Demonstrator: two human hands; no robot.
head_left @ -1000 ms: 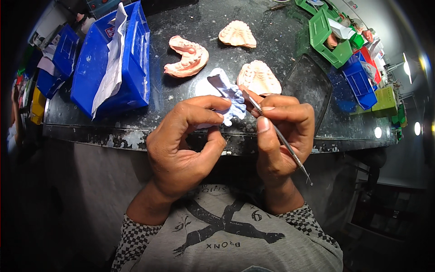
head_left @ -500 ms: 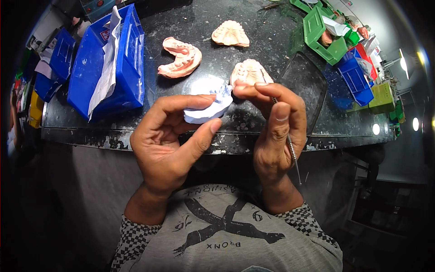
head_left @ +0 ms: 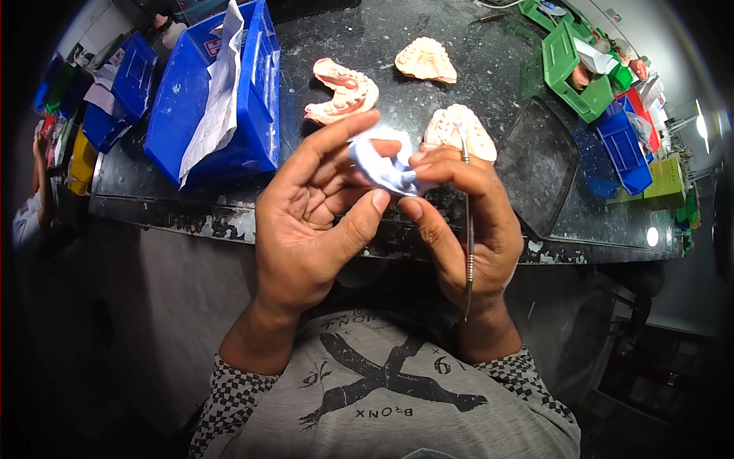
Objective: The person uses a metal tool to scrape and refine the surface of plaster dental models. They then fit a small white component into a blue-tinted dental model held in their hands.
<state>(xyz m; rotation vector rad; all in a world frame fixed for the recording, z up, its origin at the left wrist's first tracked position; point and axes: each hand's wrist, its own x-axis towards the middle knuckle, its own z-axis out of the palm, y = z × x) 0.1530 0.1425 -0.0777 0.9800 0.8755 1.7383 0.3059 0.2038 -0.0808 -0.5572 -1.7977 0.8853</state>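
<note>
Between my two hands, above the bench's front edge, is a pale blue-white dental cast (head_left: 373, 162), tilted and partly blurred. My left hand (head_left: 310, 218) holds it from the left, forefinger raised behind it and thumb at its lower edge. From the other side, the fingertips and thumb of my right hand (head_left: 482, 218) grip the cast's right end. A thin metal dental hand tool (head_left: 469, 260) with a ribbed grip lies across the right hand, roughly upright. Just beyond the right fingers sits a pink dental cast (head_left: 468, 131), its near part covered by them.
Farther back lie a pink horseshoe-shaped cast (head_left: 355, 96) and another pink cast (head_left: 426, 60). A blue bin (head_left: 180, 107) with a paper sheet stands left. A dark tray (head_left: 535, 168) lies right, with green (head_left: 562, 65) and blue (head_left: 612, 134) bins beyond. The black bench (head_left: 183, 218) has a chipped edge.
My right fingers and thumb have closed on the blue-white cast, which has turned and tilted. The metal tool stands more upright. The whole view has shifted, so the bench things appear farther right.
</note>
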